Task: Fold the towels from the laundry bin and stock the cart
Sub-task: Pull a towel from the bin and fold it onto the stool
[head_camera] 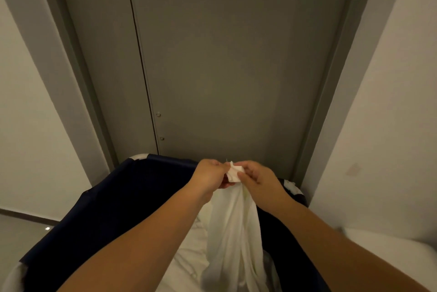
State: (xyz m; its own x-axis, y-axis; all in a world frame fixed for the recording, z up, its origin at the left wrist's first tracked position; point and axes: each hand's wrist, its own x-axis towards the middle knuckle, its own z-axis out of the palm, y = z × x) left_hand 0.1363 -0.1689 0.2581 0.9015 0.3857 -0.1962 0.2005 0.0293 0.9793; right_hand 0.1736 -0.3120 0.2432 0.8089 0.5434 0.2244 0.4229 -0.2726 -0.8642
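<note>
Head | left hand [209, 174], right hand [254, 177] fingers pinch towel [233, 228] corner

A grey double door [224, 67] stands shut, its seam left of centre, two small round metal fittings [158, 114] just beside the seam. A grey frame [334, 67] borders it, between pale walls [28, 126]; dark skirting [23, 215] meets the grey floor [14, 231] at lower left

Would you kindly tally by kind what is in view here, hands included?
Hands: 2, the left hand and the right hand, both pinching one corner.
Held-up white towel: 1
Navy laundry bin: 1
Grey door: 1
Total: 5; the linen lying in the bin cannot be counted.
</note>
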